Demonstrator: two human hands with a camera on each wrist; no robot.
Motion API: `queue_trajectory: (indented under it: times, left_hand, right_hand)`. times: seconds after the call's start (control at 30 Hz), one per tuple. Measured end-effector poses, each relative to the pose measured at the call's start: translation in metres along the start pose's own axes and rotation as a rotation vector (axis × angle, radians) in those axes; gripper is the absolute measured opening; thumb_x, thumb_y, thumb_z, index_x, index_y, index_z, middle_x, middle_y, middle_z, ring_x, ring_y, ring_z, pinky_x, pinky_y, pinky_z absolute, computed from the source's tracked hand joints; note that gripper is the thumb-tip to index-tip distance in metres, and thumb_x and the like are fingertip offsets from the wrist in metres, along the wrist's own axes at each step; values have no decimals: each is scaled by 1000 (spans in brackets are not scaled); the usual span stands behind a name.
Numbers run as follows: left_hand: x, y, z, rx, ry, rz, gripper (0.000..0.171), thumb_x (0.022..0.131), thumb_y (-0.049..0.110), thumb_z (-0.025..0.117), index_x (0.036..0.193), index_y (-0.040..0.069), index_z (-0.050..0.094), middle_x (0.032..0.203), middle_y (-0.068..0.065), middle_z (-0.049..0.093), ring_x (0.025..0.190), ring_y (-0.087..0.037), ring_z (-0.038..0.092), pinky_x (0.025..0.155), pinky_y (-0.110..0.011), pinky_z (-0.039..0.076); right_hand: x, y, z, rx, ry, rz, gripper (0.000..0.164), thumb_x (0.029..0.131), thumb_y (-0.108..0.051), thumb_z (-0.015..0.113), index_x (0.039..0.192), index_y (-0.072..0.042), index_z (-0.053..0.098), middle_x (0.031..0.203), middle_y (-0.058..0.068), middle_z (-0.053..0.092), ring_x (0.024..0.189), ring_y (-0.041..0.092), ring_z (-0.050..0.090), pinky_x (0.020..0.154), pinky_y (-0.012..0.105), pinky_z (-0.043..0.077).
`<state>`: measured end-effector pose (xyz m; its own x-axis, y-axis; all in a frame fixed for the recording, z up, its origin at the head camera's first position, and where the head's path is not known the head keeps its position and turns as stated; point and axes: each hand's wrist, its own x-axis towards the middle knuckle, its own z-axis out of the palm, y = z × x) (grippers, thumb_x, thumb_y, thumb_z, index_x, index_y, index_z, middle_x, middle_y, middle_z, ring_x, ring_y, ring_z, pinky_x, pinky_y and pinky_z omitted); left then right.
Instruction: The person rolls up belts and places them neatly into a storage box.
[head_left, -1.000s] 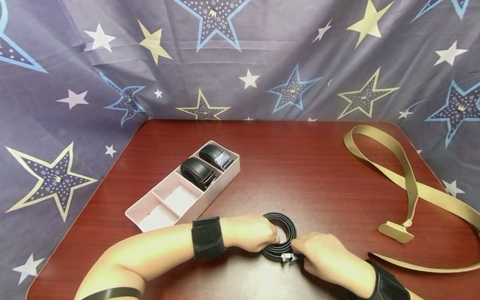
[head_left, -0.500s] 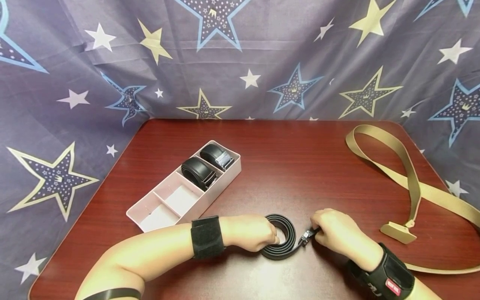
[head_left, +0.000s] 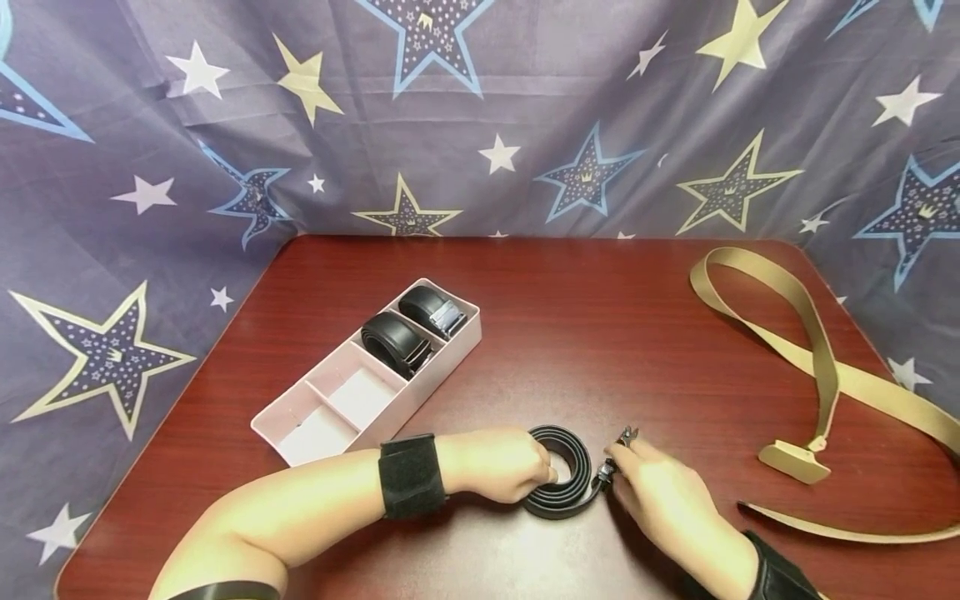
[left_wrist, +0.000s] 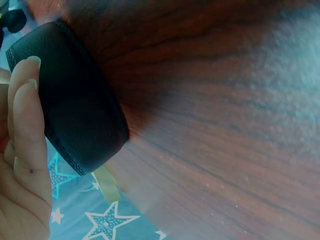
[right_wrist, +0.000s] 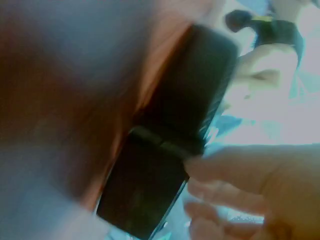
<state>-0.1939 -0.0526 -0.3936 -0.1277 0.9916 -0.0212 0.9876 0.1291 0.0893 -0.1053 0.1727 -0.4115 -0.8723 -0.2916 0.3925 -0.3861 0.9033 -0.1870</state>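
On the table (head_left: 585, 308), steady the coiled belt (head_left: 579, 467) between both hands, left hand (head_left: 498, 467) pinching it, right hand (head_left: 667, 496) at the buckle (head_left: 606, 472), grip unclear, so the winding should stay tight.

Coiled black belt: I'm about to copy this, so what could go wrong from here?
The coil could loosen if the left hand eases off, since the buckle sticks out from it. The buckle might also slip, as the right hand appears to touch it along one edge.
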Motion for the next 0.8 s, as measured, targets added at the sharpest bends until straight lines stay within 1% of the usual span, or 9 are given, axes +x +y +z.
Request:
queue_trajectory:
  times: [0.07,0.17,0.23,0.3,0.4,0.43,0.6,0.73,0.8]
  left_hand:
    - [0,0,0,-4,4,-7,22,100,11,60,78,11,65,72,2,66,66,-14,65,67,-23,54]
    - [0,0,1,-5,11,-18,22,99,11,60,78,11,66,72,2,66,66,-14,65,68,-23,54]
    - [0,0,2,-13,10,-27,22,99,11,60,78,11,67,72,2,66,66,-14,64,68,-23,54]
    - [0,0,2,-5,2,-34,20,99,11,61,80,12,68,73,3,67,67,-14,65,69,-22,55]
    - [0,1,1,3,-13,-40,18,98,11,60,82,12,68,75,3,68,70,-14,67,71,-22,55]
    - [0,1,1,10,-17,-40,18,99,12,60,83,12,68,76,3,68,71,-14,68,72,-22,56]
    - [-1,2,0,38,-32,-23,18,100,12,60,83,12,68,79,4,68,71,-13,67,70,-21,55]
    - [-2,2,-1,51,-37,12,18,100,11,59,83,12,65,78,3,66,70,-13,66,69,-21,54]
    - [-3,2,-1,44,-31,32,20,100,11,58,82,12,64,78,3,65,69,-13,65,69,-20,54]
  right_hand:
    - [-4,-4,-1,41,-35,-5,27,73,-2,81,92,-15,67,77,-3,65,62,15,62,51,34,47]
    - [-7,-9,-2,124,-105,-25,22,78,-3,76,86,-19,62,69,-9,61,58,8,56,51,31,44]
    - [-7,-11,-1,182,-143,-69,20,82,-3,73,83,-19,60,67,-11,57,57,4,52,51,29,42]
    - [-7,-13,0,234,-181,-112,19,85,-4,71,81,-19,60,66,-13,56,60,1,52,52,28,41]
    - [-5,-16,3,266,-211,-137,20,89,-7,70,78,-20,58,65,-15,54,61,1,52,52,28,41]
    - [-5,-16,4,262,-207,-136,21,89,-8,70,78,-20,58,65,-14,54,61,1,52,52,28,41]
    - [1,-16,9,195,-106,-96,30,85,-3,73,70,-21,52,63,-13,51,57,4,50,52,29,41]
    - [8,-11,12,174,-52,-94,37,81,-1,73,66,-19,45,58,-10,42,53,6,38,49,29,37]
    - [11,-9,13,162,-40,-100,38,80,0,73,65,-18,43,56,-8,40,51,7,37,48,30,36]
